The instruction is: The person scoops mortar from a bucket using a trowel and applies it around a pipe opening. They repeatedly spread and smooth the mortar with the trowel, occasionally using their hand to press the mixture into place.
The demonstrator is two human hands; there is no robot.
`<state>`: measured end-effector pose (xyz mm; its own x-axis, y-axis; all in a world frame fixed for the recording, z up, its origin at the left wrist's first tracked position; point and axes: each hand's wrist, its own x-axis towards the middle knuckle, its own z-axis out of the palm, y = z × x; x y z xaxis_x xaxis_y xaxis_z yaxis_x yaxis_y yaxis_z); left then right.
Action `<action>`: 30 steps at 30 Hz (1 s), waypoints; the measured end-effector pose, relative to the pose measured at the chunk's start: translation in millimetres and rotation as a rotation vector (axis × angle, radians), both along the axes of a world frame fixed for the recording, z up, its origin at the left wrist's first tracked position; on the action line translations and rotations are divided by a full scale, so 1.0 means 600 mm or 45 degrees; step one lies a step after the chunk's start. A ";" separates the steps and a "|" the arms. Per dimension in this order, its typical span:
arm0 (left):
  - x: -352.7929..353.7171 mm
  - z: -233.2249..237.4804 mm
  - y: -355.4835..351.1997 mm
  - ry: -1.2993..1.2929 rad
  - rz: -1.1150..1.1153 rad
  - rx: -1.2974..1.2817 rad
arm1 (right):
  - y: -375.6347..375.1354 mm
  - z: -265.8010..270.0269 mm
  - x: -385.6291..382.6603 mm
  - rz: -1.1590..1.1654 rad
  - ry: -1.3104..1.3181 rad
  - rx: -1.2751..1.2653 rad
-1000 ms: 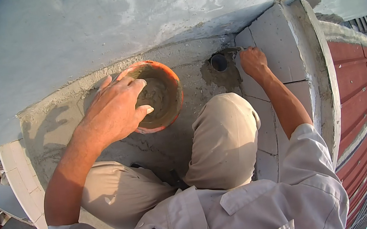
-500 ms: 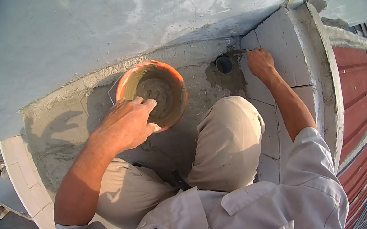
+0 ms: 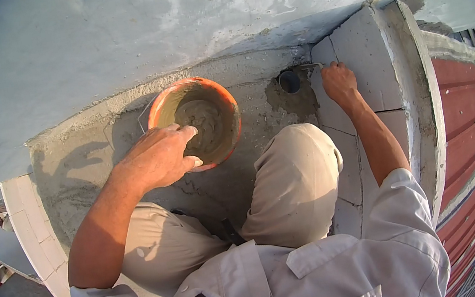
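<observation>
My left hand (image 3: 157, 153) is at the near-left rim of an orange bucket (image 3: 238, 126), thumb and index finger apart. Whether its other fingers touch the rim is hidden. Wet grey mortar (image 3: 201, 120) lies inside the bucket. To the right, my right hand (image 3: 339, 81) is closed around the handle of a trowel (image 3: 312, 65), of which only the thin metal neck shows clearly. The trowel points left, toward a round pipe opening (image 3: 289, 82) in the floor, ringed by darker, damp mortar (image 3: 306, 102).
A grey plastered wall (image 3: 127, 41) runs along the far side. Pale block walls stand on the right (image 3: 363, 60) and left (image 3: 32, 227). Beyond the right wall lies red metal roofing (image 3: 462, 113). My bent knee (image 3: 297, 170) is between the bucket and the right wall.
My left hand has shifted slightly up and left, and its thumb now sits higher by the bucket. The bucket appears slightly higher in view. My right hand has barely moved.
</observation>
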<state>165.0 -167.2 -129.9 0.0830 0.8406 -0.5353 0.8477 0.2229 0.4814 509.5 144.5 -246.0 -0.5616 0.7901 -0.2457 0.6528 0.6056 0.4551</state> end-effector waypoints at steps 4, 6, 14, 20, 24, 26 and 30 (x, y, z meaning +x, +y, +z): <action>-0.003 0.001 0.006 -0.011 -0.017 -0.019 | 0.003 -0.014 0.012 0.055 0.033 0.033; -0.004 -0.001 0.002 -0.015 -0.015 0.002 | -0.005 -0.013 0.020 0.069 0.081 0.070; -0.008 -0.009 0.003 -0.032 -0.022 0.057 | -0.011 -0.034 0.034 0.043 0.108 0.048; -0.011 -0.015 0.003 -0.046 0.008 0.060 | -0.023 -0.028 0.041 0.001 0.139 0.005; -0.014 -0.023 0.004 -0.039 0.001 0.078 | -0.024 -0.035 0.044 -0.026 0.126 -0.022; -0.016 -0.020 0.005 -0.036 0.014 0.053 | -0.028 -0.026 0.044 -0.038 0.150 -0.016; -0.012 -0.021 0.006 -0.041 0.015 0.060 | -0.024 -0.036 0.052 0.018 0.127 0.032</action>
